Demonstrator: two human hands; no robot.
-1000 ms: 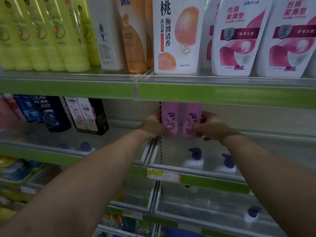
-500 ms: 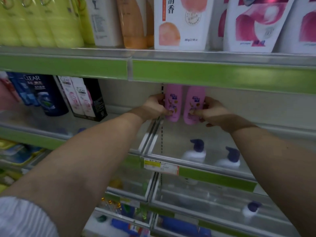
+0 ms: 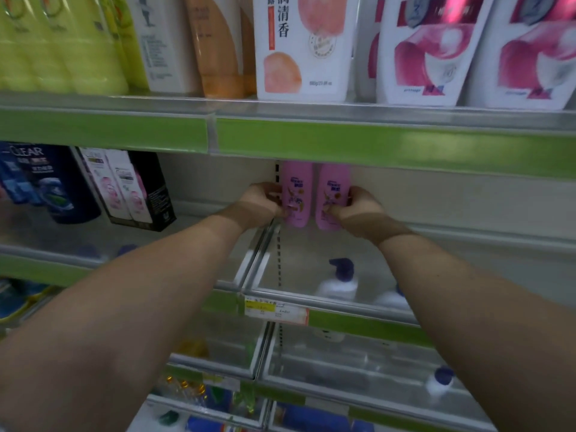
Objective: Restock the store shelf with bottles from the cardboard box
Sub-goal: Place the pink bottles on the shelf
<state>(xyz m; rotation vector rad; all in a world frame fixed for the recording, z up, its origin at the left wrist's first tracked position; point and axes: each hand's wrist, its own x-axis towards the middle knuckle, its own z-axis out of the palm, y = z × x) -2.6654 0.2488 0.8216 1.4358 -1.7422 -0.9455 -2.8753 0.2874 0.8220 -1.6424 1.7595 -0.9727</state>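
From the head view, both bare arms reach forward into the middle shelf [image 3: 314,254], whose front rail carries a yellow-and-white price tag [image 3: 276,313]. Straight above that tag, at the very back of the shelf against the pale wall, two pink bottles are upright side by side, a thin gap between them. The left hand [image 3: 260,202] has its fingers curled round the outer side of the left pink bottle [image 3: 296,194], thumb on the label. The right hand [image 3: 358,210] clamps the right pink bottle [image 3: 332,198] the same way from the other side. Their bases sit low at the shelf floor, but I cannot tell whether they rest on it.

Far left of the tag and higher up, a dark blue bottle [image 3: 46,182] and a black box [image 3: 137,188] stand on the same level. High above the tag, over the green strip [image 3: 374,145], a peach bottle [image 3: 300,48] stands among pink-and-white packs and yellow-green bottles. Just right of the tag, a white pump bottle [image 3: 339,282] shows through the clear shelf.
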